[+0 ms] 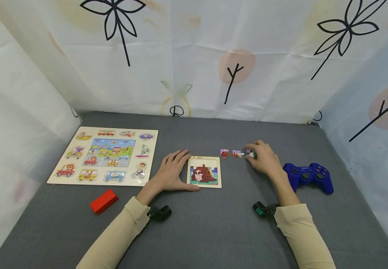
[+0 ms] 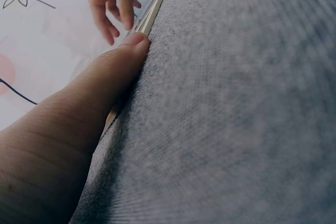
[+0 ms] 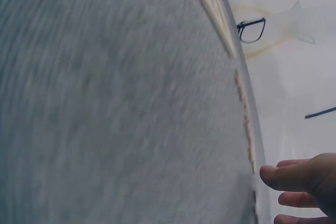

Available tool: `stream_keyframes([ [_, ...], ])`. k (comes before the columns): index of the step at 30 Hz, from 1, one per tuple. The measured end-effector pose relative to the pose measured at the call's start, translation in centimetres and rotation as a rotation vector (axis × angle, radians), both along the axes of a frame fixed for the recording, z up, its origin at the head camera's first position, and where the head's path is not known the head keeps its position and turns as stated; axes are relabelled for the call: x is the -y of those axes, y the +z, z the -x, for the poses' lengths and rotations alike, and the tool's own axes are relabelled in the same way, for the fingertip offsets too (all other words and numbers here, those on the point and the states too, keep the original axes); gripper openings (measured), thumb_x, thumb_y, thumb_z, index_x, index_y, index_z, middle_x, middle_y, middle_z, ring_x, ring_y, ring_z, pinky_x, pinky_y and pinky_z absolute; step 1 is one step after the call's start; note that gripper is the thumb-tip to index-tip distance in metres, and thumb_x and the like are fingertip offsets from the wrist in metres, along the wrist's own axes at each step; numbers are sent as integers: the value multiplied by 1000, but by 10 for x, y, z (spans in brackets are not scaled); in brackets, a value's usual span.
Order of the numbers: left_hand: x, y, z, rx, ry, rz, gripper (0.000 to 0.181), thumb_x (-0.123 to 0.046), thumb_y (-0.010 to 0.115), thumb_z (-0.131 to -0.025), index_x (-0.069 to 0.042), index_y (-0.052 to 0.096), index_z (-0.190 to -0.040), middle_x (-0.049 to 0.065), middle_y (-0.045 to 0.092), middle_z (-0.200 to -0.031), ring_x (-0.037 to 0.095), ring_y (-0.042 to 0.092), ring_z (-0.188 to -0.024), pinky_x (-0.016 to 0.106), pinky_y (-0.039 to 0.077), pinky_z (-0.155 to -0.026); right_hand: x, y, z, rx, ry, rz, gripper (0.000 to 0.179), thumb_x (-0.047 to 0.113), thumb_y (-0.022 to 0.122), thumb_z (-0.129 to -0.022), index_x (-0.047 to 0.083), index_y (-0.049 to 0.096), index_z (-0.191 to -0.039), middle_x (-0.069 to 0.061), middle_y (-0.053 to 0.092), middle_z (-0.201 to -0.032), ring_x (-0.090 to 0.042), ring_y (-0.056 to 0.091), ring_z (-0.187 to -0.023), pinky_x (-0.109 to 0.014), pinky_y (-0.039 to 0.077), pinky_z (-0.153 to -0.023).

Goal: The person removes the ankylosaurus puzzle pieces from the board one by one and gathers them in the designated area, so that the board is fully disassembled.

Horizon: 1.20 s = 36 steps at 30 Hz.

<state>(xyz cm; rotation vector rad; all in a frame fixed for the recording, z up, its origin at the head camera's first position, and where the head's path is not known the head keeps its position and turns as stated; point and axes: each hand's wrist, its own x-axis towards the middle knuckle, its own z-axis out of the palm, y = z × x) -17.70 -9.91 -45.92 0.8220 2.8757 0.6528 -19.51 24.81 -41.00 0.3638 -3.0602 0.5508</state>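
Note:
My left hand [image 1: 172,172] lies with its fingers spread along the left side of a small wooden frame puzzle [image 1: 204,172]. The thumb reaches the puzzle's near edge, and its tip meets the pale frame in the left wrist view. A reddish-brown spiky animal fills the puzzle's picture. To the right of it, a puzzle piece [image 1: 224,153] and a second puzzle piece [image 1: 237,154] lie in a row on the table. My right hand [image 1: 264,158] hovers over more pieces [image 1: 250,153] at the row's right end, partly covering them. Its thumb and fingers are apart in the right wrist view.
A large peg puzzle board [image 1: 62,179] with vehicle pictures lies at the back left. Nearer sits a red block [image 1: 104,201]. A blue game controller [image 1: 308,177] stands right of my right wrist. Patterned white cloth [image 1: 194,67] hangs behind the grey table.

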Motion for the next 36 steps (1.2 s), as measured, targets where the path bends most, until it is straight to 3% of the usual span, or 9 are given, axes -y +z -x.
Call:
stream_keyframes([
  [9,0,0,0,-13,1,5,117,-74,77,-69,-13,35,-159,11,27,-170,38,22,-157,62,19,-125,30,17,-4,-21,31,117,43,16,70,-96,2,64,-137,-27,59,-135,-44,59,-114,-60,52,-88],
  [14,0,0,1,-10,-2,5,117,-74,77,-69,-12,35,-160,11,26,-170,38,22,-157,63,19,-125,53,23,-6,-14,81,148,45,18,72,-95,3,65,-137,-23,62,-133,-39,63,-105,-51,53,-77],
  [17,0,0,1,-6,-5,8,117,-73,77,-70,-12,34,-160,11,26,-170,39,22,-157,63,19,-125,71,25,-9,-17,130,142,45,19,73,-95,4,65,-137,-21,63,-132,-37,64,-105,-50,54,-80],
  [26,0,0,0,-14,-12,12,116,-72,78,-71,-11,34,-160,12,25,-170,39,22,-157,64,20,-125,117,25,-14,9,262,137,45,23,73,-95,6,66,-137,-16,65,-133,-35,63,-120,-52,56,-96],
  [34,0,1,-1,-6,-8,5,116,-72,78,-71,-14,32,-161,12,25,-170,39,21,-157,64,19,-125,139,20,-19,74,292,143,42,23,73,-95,13,68,-136,-9,65,-133,-31,62,-120,-50,57,-92],
  [36,0,1,-1,-7,-8,-2,115,-72,78,-72,-16,32,-161,12,26,-170,40,21,-157,65,19,-125,142,17,-19,91,304,143,41,23,73,-96,14,68,-135,-9,66,-131,-29,63,-113,-45,57,-89],
])
